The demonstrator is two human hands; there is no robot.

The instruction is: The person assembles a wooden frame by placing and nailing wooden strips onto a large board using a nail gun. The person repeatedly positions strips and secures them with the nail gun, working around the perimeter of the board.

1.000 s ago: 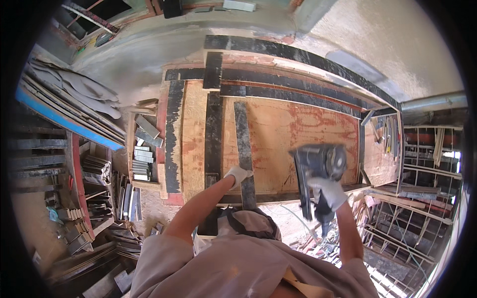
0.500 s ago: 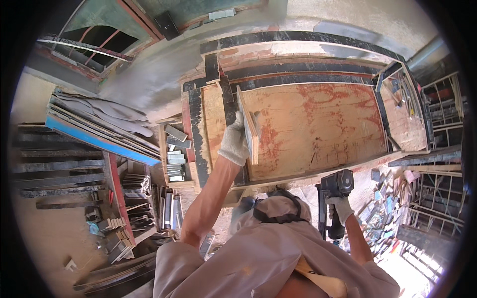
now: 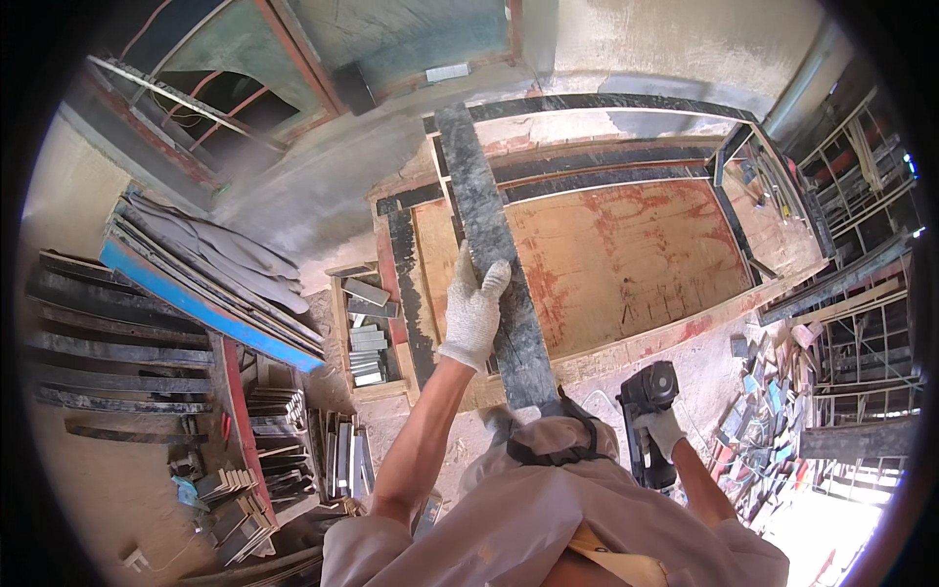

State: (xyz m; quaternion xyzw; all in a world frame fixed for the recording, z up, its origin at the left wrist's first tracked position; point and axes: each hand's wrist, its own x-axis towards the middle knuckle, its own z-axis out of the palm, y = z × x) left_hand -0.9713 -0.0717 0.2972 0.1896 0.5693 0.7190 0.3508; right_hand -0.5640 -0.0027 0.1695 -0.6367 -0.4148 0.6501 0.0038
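A long, dark, worn board (image 3: 489, 210) lies slantwise across the left part of a low wooden frame, its near end close to my body. My gloved left hand (image 3: 473, 318) grips the board's left edge, thumb on top and a finger pointing forward along the edge. At my right side, beyond the near edge of the frame, my gloved right hand (image 3: 661, 433) is closed round the handle of a black nail gun (image 3: 648, 387). The frame has dark bars (image 3: 606, 159) and a plywood sheet (image 3: 626, 264) stained red.
Left of the frame, a wooden box (image 3: 377, 390) holds small blocks (image 3: 367, 347). Blue-edged sheets (image 3: 210, 308) lean farther left, near stacked dark planks (image 3: 127, 347). Offcuts (image 3: 753, 406) litter the floor at right, beside metal racks (image 3: 861, 372). A wall (image 3: 675, 39) stands behind.
The board, held on edge before, has turned flat across the frame. My left hand has shifted from upright gripping to the board's left edge. The nail gun has dipped slightly and remains in my right hand.
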